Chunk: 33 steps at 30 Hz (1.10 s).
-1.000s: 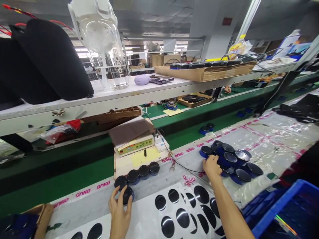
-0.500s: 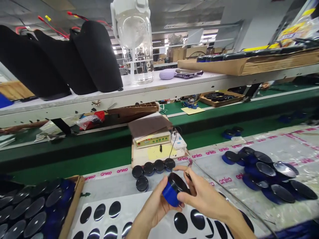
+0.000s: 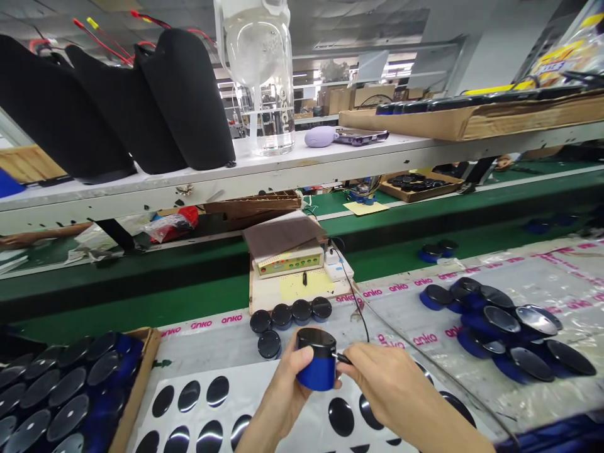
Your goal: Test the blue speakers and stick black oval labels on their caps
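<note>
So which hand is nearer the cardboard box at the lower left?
Left. The left hand, holding a round blue piece, is right of the cardboard box; the right hand, pinching a black plug beside that piece, is farther right.

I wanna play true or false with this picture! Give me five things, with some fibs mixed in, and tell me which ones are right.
1. The left hand holds a round gadget. True.
2. The round gadget has a blue top and a black bottom. False: its top is black and the part below is blue.
3. The right hand holds scissors. False: the right hand holds a black plug against the round gadget's side.
4. The clear bottle stands on the white shelf. True.
5. The purple case is inside the bottle. False: it lies on the shelf.
</note>
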### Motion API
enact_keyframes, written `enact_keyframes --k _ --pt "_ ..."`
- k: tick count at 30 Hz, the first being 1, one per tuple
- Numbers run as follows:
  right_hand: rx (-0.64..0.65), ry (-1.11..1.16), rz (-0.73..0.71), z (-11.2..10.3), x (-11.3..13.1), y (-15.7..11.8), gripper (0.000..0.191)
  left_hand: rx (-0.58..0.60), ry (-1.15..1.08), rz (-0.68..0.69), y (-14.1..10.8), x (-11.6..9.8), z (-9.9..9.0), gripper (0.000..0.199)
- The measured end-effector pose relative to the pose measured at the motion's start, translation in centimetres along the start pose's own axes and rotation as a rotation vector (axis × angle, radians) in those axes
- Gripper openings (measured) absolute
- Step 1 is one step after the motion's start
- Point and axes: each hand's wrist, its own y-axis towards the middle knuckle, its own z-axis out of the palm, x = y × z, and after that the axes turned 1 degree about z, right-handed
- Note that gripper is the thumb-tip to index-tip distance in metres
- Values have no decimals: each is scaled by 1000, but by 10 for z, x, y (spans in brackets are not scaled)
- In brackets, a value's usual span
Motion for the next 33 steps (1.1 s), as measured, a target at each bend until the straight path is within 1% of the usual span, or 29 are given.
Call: enact_keyframes --k 2,4,5,7,9,10,11,12,14,16,17,19,21,23,25,26,29,31,32,33 --pt "-62 -151 -29 1 1 -1 23 -68 192 84 -2 0 2 39" --pt "-88 -231 -36 2 1 -1 23 -135 424 207 -4 1 3 42" --pt "-87 -247 -33 3 0 -2 24 -150 535 262 -5 1 4 42" --pt "-56 -226 -21 5 -4 -2 26 -138 718 320 -8 -1 5 45" --pt "0 -135 -7 8 -9 -2 26 -105 894 362 -10 -4 6 52" --pt "33 -60 4 10 -11 -3 24 -89 1001 411 -10 -5 6 56" --pt "64 32 27 11 -13 -3 22 -71 1124 486 -11 -7 6 60" --pt "85 132 57 14 -14 -5 21 -47 1254 591 -11 -9 6 64" --pt "98 319 125 19 -14 -8 22 21 1478 844 -11 -11 5 65" --pt "66 440 171 25 -12 -12 24 90 1589 1077 -12 -12 4 59" --pt "38 473 176 28 -10 -14 24 116 1613 1163 -12 -13 5 53" --pt "-8 510 170 31 -8 -18 24 146 1651 1250 -14 -16 7 41" --pt "-47 511 151 33 -6 -20 23 167 1697 1288 -15 -19 12 33" --pt "-66 492 144 33 -7 -22 24 207 1739 1324 -14 -22 16 31" --pt "-66 470 152 34 -8 -23 24 260 1774 1341 -12 -23 17 30" --pt "-53 468 163 34 -9 -24 24 281 1791 1326 -11 -23 16 30" --pt "-3 492 203 35 -11 -27 19 293 1784 1205 -7 -17 10 25" --pt "36 498 232 37 -12 -32 18 266 1704 1086 -6 -11 3 25" --pt "59 493 241 39 -13 -35 19 253 1650 995 -6 -8 -1 30" --pt "85 483 240 41 -13 -39 22 238 1595 878 -6 -5 -5 41"
